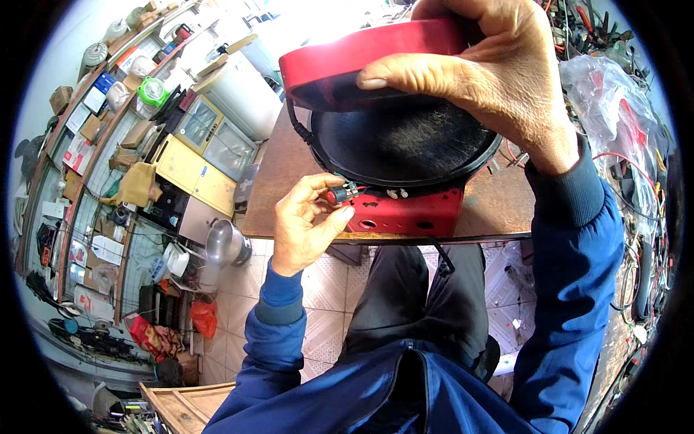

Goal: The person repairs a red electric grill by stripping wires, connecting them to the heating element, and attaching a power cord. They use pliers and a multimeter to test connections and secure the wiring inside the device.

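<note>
A round electric griddle with a red housing sits on the brown table (278,206) in front of me. My right hand (499,83) grips the edge of its raised red lid (325,61), thumb along the near side. Beneath the lid lies the black, scuffed cooking plate (408,148), and a black cord joins the two at the left. The red base (416,211) has holes in its front wall. Just left of that wall, my left hand (307,228) pinches a small red-and-black part with metal terminals (340,194). Its exact kind is unclear.
Tools and tangled wires crowd the right side, with a clear plastic bag (611,94) among them. Left are loaded shelves (94,159), a yellow cabinet (191,177) and a metal pot (223,242). A black cord end (442,259) hangs over the table's front edge.
</note>
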Action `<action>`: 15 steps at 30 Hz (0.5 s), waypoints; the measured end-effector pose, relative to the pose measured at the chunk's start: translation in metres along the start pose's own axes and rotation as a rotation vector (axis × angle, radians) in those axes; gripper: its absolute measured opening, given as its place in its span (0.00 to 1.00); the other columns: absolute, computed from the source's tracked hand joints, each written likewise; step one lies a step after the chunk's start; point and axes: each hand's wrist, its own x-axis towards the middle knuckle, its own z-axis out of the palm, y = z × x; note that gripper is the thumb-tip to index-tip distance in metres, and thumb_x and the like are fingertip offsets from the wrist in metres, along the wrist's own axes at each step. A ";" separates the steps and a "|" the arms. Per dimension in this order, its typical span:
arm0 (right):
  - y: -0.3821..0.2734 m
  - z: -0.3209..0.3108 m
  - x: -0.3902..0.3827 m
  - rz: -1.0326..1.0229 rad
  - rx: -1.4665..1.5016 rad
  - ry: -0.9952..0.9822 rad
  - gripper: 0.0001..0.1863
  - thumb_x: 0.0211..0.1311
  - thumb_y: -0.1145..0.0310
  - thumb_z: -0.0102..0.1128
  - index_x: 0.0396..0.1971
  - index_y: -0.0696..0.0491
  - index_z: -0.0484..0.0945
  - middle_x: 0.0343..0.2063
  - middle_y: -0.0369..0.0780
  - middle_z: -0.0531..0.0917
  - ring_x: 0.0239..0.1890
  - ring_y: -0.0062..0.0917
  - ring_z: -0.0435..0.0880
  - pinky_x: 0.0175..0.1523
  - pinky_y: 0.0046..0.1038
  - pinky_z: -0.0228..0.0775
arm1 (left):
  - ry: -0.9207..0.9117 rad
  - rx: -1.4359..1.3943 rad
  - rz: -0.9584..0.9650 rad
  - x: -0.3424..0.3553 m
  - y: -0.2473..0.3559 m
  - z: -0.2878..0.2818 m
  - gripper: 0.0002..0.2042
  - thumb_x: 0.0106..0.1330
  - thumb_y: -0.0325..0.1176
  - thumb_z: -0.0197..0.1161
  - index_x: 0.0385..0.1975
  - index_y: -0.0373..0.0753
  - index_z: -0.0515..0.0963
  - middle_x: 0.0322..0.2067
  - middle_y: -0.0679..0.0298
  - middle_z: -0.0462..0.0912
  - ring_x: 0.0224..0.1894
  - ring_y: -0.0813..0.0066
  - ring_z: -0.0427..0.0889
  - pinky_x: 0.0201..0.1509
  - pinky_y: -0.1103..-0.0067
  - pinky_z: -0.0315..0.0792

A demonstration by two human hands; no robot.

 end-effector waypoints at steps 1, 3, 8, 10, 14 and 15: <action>0.001 0.000 -0.001 -0.005 0.042 0.002 0.32 0.41 0.39 0.85 0.17 0.53 0.79 0.22 0.35 0.75 0.26 0.22 0.74 0.30 0.26 0.66 | 0.002 -0.008 0.004 0.000 0.000 0.001 0.20 0.65 0.20 0.71 0.56 0.31 0.77 0.47 0.62 0.83 0.48 0.79 0.83 0.54 0.79 0.79; 0.003 0.001 -0.001 -0.015 0.128 0.005 0.31 0.40 0.39 0.85 0.17 0.53 0.80 0.21 0.34 0.75 0.26 0.22 0.73 0.29 0.26 0.65 | 0.008 -0.019 0.009 0.001 0.003 0.002 0.19 0.65 0.20 0.71 0.55 0.31 0.77 0.47 0.62 0.83 0.48 0.79 0.83 0.54 0.80 0.80; -0.010 -0.001 -0.002 -0.024 0.100 0.049 0.30 0.40 0.41 0.86 0.18 0.53 0.80 0.20 0.34 0.75 0.26 0.21 0.73 0.29 0.26 0.65 | 0.017 0.002 0.016 0.001 0.002 0.001 0.18 0.66 0.20 0.70 0.55 0.31 0.77 0.46 0.63 0.83 0.47 0.79 0.83 0.53 0.81 0.80; -0.014 -0.001 -0.001 -0.012 0.014 0.022 0.30 0.40 0.41 0.86 0.18 0.53 0.80 0.20 0.34 0.75 0.26 0.21 0.73 0.29 0.26 0.65 | 0.008 0.017 0.024 0.000 0.001 0.000 0.19 0.66 0.20 0.70 0.56 0.31 0.77 0.46 0.63 0.83 0.47 0.79 0.83 0.53 0.80 0.80; -0.016 -0.001 -0.002 -0.005 -0.014 0.016 0.30 0.40 0.41 0.86 0.17 0.53 0.80 0.19 0.34 0.74 0.25 0.21 0.72 0.29 0.26 0.65 | 0.017 0.017 0.007 -0.002 0.003 0.000 0.19 0.66 0.20 0.70 0.56 0.31 0.77 0.47 0.63 0.83 0.47 0.79 0.83 0.53 0.80 0.80; -0.016 0.000 -0.002 -0.004 -0.012 0.013 0.30 0.40 0.41 0.86 0.17 0.53 0.80 0.19 0.34 0.74 0.25 0.21 0.72 0.28 0.26 0.64 | 0.017 0.015 0.016 -0.003 0.002 0.000 0.19 0.66 0.20 0.70 0.56 0.31 0.77 0.47 0.63 0.83 0.47 0.79 0.83 0.53 0.80 0.79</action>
